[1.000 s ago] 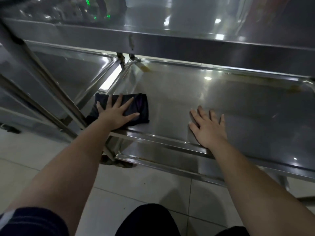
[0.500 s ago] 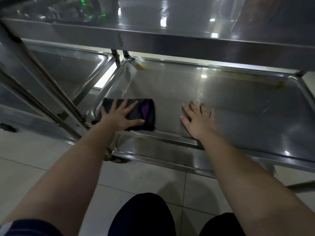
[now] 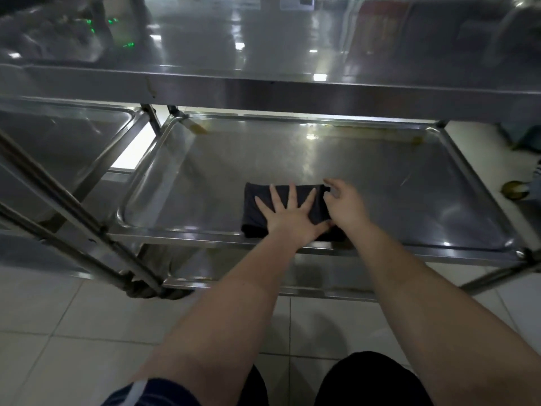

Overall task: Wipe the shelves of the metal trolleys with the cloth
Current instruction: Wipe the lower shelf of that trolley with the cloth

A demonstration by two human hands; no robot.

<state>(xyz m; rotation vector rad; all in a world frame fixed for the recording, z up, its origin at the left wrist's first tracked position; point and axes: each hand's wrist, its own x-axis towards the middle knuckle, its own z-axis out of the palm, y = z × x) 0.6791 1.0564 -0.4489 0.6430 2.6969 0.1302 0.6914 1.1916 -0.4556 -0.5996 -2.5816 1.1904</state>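
A dark folded cloth (image 3: 257, 205) lies on the middle shelf (image 3: 395, 183) of the metal trolley, near its front rim. My left hand (image 3: 289, 215) presses flat on the cloth with its fingers spread. My right hand (image 3: 344, 205) is at the cloth's right edge, with its fingers curled and pinching the far right corner. Yellowish stains (image 3: 199, 128) mark the back corners of the shelf.
The top shelf (image 3: 292, 92) overhangs the middle one. A lower shelf (image 3: 228, 273) shows under the front rim. A second trolley's shelf (image 3: 67, 136) stands at the left, with slanted bars (image 3: 67, 206) between. Tiled floor (image 3: 58, 332) lies below, with my knees at the bottom.
My left hand has slid the cloth to the right, from the shelf's left front corner to its middle. My right hand has lifted off the shelf and taken the cloth's right edge.
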